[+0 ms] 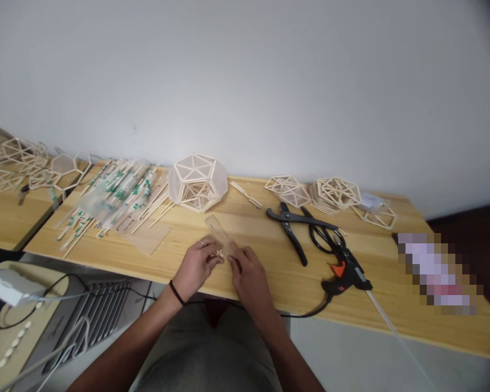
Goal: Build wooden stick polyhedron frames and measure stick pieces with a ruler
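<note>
My left hand (198, 262), with a ring and a black wristband, is closed in a pinch on small pale wooden pieces (219, 253), partly hidden by the fingers. My right hand (248, 270) is closed against the near end of a clear ruler (216, 226). That ruler slants away over the wooden table (179, 267). Beyond both hands stands a faceted frame (195, 169) of wooden sticks with translucent panels. Between it and the right side, a few loose short sticks (246, 194) lie on the tabletop.
Bundled sticks in wrappers (118, 190) cover the left. To the right lie black pliers (288, 223), black-handled scissors (322, 237), a hot glue gun (349, 275) with its cable, and stacked stick frames (337, 191). A heater (93, 321) stands below at left; a wall rises behind.
</note>
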Motion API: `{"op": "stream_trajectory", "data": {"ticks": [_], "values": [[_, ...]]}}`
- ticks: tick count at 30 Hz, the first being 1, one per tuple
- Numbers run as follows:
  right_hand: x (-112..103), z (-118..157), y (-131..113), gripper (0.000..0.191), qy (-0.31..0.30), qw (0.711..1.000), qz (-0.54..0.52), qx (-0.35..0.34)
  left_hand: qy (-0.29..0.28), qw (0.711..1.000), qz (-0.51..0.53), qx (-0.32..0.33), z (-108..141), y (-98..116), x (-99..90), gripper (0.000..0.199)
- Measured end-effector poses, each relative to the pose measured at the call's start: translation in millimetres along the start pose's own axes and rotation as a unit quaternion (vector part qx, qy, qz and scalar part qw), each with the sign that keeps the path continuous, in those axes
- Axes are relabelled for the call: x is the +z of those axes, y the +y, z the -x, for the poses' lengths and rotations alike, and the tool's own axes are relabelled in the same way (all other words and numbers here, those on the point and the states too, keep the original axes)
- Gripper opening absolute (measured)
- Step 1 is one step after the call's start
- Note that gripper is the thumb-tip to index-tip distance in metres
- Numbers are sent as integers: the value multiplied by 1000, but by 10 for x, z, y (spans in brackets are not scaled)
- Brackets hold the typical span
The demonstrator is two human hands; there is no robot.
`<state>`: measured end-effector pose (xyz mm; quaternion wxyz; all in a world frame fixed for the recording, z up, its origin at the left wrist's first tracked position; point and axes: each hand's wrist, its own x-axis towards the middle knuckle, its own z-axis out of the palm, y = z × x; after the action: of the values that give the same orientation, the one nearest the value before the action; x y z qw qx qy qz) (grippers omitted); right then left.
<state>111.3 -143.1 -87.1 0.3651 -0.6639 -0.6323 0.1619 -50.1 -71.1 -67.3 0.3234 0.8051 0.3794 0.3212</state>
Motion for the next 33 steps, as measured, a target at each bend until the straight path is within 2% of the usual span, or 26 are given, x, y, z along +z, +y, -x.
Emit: {"op": "stream_trajectory", "data": {"ticks": [5, 13, 19, 22, 25, 28, 30, 33], "values": [[0, 1, -45, 46, -4, 1000, -16, -7, 6, 1000, -22, 14, 6, -3, 46, 15], [-91, -79, -10, 45, -33, 997, -67, -6, -16, 995, -84, 45, -26, 94, 64, 21], [-287, -132, 183, 41, -9, 998, -60, 32, -6, 991, -107, 75, -115, 104, -42, 27], [-412, -140, 308, 40, 11, 997, -56, 57, 36, 989, -107, 94, -193, 76, -232, 22], [-466, -132, 362, 41, 6, 996, -65, 67, 113, 980, -124, 103, -339, 56, -511, 13], [-463, -124, 357, 42, 3, 995, -72, 70, 186, 964, -151, 118, -539, 44, -774, 13], [-455, -126, 348, 41, 4, 995, -76, 71, 218, 952, -172, 132, -665, 28, -873, 13], [-451, -133, 343, 40, 5, 994, -81, 73, 244, 937, -198, 153, -793, -10, -889, 12]]}}
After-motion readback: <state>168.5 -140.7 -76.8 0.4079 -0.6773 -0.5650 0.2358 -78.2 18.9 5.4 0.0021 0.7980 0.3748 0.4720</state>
